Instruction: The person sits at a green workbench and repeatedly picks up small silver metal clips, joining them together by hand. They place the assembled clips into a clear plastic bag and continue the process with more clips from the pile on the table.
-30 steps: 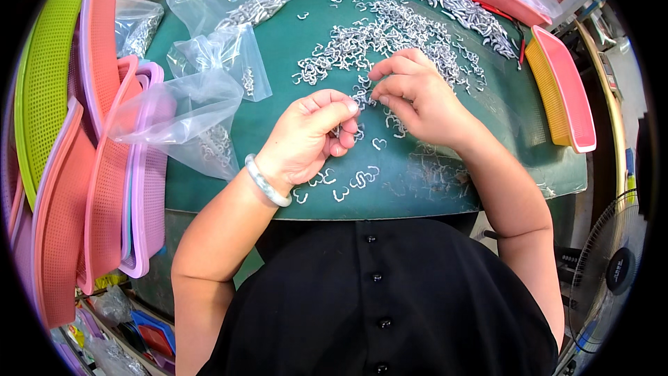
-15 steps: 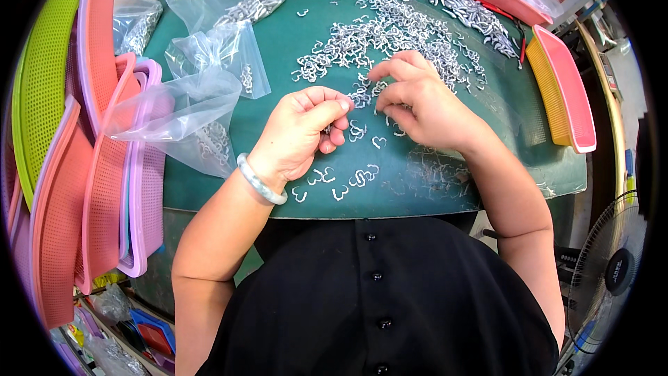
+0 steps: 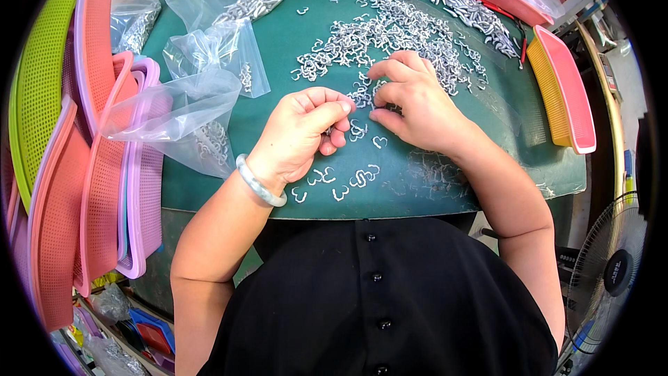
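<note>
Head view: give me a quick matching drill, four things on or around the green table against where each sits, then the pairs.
Things:
1. hook pile
2. yellow basket
3. bangle
4. fan

Places:
A. on the left wrist
B. standing on edge at the table's right side
C. below the table's right edge, lower right of the view
D. on the mat beyond both hands

Pairs: 1-D, 2-B, 3-A, 4-C

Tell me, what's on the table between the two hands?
Between the left hand and right hand, small silvery metal hooks lie on the green table, in the head view.
</note>
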### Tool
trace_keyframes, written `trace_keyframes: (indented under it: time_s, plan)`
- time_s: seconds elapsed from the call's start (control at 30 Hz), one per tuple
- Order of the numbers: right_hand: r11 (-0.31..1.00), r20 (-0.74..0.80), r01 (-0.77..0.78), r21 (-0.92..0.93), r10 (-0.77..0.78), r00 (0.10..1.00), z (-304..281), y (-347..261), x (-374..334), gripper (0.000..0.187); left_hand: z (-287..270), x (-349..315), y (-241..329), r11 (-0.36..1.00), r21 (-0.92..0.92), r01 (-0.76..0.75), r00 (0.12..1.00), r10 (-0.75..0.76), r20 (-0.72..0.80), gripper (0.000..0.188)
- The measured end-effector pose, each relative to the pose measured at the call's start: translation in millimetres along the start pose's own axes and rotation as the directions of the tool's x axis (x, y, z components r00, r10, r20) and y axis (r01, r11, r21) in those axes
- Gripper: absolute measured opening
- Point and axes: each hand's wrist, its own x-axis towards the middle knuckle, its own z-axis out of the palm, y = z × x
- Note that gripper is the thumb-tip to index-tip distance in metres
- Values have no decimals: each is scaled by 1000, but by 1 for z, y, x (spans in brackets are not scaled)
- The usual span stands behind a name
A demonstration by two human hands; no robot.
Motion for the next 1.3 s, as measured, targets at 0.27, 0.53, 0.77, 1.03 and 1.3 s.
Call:
trace_keyframes:
  time_s: [0.27,0.53,0.77,1.03,1.3]
  plan:
    - [1000,-24,12,1,-12,1000,3,3,-1,8,1,-1,1,1000,12,10,1000,-10,3,12]
    - [1000,-34,-7,-22,6,999,7,-2,1,6,1,-1,1,1000,16,8,1000,-8,1,13]
    - [1000,-36,-26,0,26,999,4,-1,0,6,0,-1,0,1000,15,7,1000,-7,5,13]
    - [1000,-39,-5,10,5,999,8,-2,-1,6,0,-1,1,1000,14,10,1000,-10,9,13]
    - [990,-59,-16,139,25,998,3,-2,4,4,1,-1,0,999,-12,31,999,-30,19,17]
